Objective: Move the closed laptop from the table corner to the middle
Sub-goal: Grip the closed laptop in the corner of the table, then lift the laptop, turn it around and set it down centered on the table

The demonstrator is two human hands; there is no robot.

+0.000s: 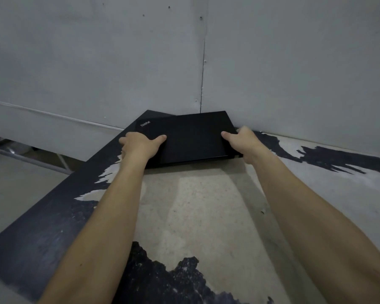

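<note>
Gripping the closed black laptop (pixel 191 137) at both sides, left hand (pixel 140 143) and right hand (pixel 244 139) seemingly haven't left the worn bench (pixel 198 205) corner.

Wall (pixel 294 73) blocks behind; table (pixel 195 205) middle free (bare).

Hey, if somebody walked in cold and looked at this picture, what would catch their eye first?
Probably the closed black laptop at the far corner of the table, up against the grey wall. A left hand and a right hand grip its two sides, thumbs on the lid. Next, the worn tabletop, its dark coating peeled away to a pale patch in the middle.
</note>
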